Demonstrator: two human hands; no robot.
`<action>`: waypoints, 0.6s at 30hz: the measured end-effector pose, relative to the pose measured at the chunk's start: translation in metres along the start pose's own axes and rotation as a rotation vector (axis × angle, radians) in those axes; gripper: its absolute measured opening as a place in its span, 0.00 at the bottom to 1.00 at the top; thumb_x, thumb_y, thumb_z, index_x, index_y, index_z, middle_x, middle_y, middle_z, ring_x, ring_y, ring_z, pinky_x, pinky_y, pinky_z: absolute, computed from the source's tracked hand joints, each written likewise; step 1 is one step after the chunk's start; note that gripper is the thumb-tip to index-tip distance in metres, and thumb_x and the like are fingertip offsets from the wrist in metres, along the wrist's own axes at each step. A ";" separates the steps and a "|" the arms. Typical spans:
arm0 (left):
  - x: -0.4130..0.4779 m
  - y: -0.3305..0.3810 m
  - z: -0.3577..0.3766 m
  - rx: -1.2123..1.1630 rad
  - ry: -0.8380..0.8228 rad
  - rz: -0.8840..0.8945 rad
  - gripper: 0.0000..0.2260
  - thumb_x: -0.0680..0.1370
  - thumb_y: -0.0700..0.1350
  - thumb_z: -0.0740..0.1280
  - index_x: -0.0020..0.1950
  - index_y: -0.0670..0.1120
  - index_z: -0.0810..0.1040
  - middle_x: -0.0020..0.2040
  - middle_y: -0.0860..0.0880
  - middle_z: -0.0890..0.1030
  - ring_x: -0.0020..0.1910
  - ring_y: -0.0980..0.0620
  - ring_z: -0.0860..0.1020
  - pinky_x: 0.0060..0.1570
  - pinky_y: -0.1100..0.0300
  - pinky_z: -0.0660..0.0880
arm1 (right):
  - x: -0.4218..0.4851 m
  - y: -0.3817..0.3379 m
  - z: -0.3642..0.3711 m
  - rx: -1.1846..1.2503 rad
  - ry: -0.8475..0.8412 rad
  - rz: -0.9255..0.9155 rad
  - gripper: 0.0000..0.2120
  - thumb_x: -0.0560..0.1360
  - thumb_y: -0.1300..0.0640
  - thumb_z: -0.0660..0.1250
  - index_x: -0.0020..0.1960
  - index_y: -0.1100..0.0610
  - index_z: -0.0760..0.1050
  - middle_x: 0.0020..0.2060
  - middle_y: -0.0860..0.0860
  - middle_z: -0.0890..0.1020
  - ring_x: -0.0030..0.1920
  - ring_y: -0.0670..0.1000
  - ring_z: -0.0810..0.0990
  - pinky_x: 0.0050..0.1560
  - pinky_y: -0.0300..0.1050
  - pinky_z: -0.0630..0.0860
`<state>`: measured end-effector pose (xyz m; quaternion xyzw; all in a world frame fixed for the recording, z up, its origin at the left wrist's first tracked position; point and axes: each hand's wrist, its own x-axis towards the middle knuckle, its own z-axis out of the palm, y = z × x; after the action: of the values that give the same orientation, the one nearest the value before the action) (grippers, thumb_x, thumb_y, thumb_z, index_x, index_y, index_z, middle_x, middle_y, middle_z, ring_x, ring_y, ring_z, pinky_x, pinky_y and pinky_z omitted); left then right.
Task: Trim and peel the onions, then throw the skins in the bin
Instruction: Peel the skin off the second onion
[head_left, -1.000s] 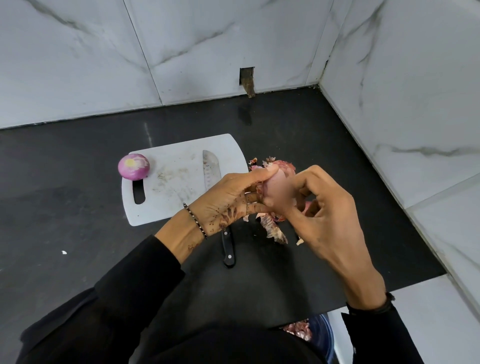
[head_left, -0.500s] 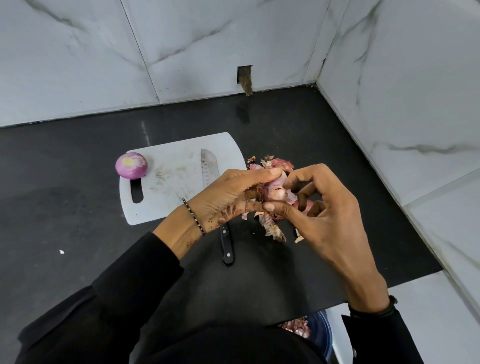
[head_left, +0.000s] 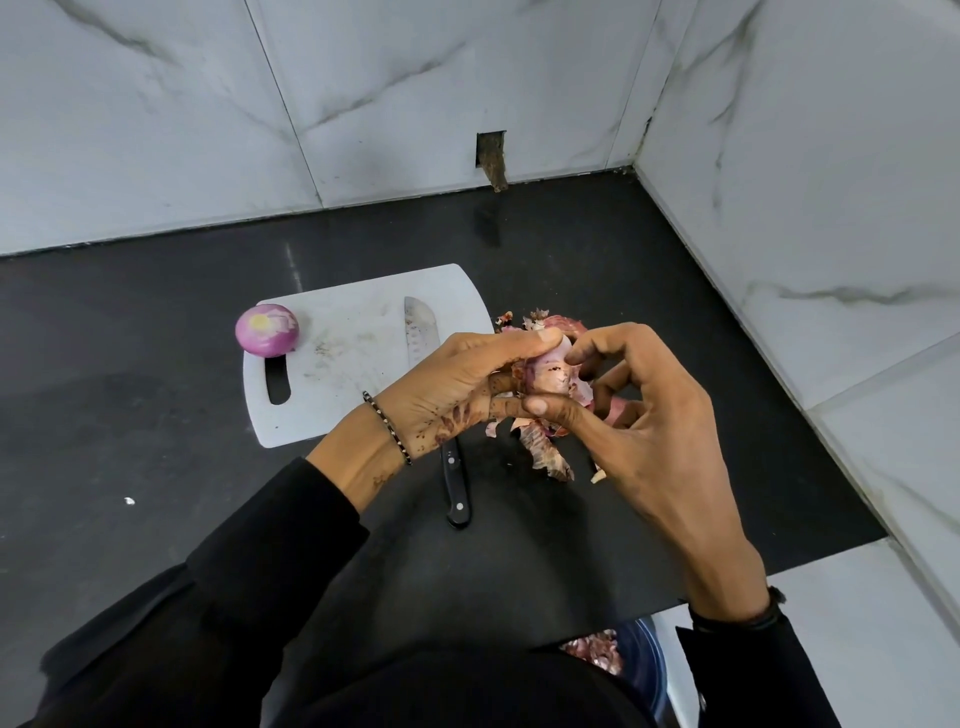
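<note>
Left hand (head_left: 457, 384) grips the half-peeled pale pink onion (head_left: 548, 376) above the black countertop (head_left: 156, 441). Right hand (head_left: 644, 415) pinches its loose papery skin.

Both arms reach forward from black sleeves (head_left: 270, 561) and meet in the middle, above the table. The left hand (head_left: 457, 395) comes in from the lower left, back turned up, with a beaded bracelet (head_left: 387, 427) on the wrist and dark reddish marks on its back and fingers. Its thumb lies along the top of an onion (head_left: 548, 376) and its fingers curl under it. The right hand (head_left: 649, 431) comes from the lower right, a dark band (head_left: 737, 616) at the wrist. Its index finger is bent, with the tip at the top of the onion, the thumb stretches left below it, and the other fingers are curled loosely.
</note>
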<state>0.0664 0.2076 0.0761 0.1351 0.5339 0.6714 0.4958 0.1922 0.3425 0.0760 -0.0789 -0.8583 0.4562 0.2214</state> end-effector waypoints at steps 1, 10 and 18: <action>0.000 -0.001 -0.001 0.007 -0.001 0.004 0.10 0.81 0.46 0.63 0.47 0.43 0.81 0.37 0.49 0.82 0.35 0.54 0.80 0.39 0.62 0.78 | 0.000 -0.001 -0.001 -0.008 -0.001 0.003 0.17 0.70 0.42 0.76 0.54 0.48 0.77 0.48 0.44 0.79 0.41 0.51 0.79 0.38 0.50 0.79; 0.002 -0.003 -0.006 0.033 0.033 0.014 0.12 0.78 0.51 0.67 0.39 0.46 0.82 0.40 0.47 0.81 0.36 0.53 0.80 0.45 0.58 0.78 | -0.003 -0.001 0.009 -0.059 0.033 0.016 0.14 0.71 0.43 0.75 0.46 0.50 0.74 0.40 0.38 0.77 0.40 0.46 0.76 0.36 0.34 0.71; 0.001 -0.004 0.000 -0.029 0.094 0.008 0.11 0.78 0.48 0.66 0.51 0.43 0.83 0.41 0.47 0.84 0.39 0.53 0.83 0.40 0.59 0.81 | -0.003 -0.002 -0.001 0.027 0.029 -0.056 0.18 0.71 0.48 0.78 0.58 0.51 0.77 0.50 0.44 0.80 0.43 0.50 0.79 0.36 0.33 0.73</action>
<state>0.0687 0.2078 0.0722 0.0983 0.5461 0.6867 0.4695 0.1951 0.3410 0.0777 -0.0584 -0.8506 0.4603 0.2475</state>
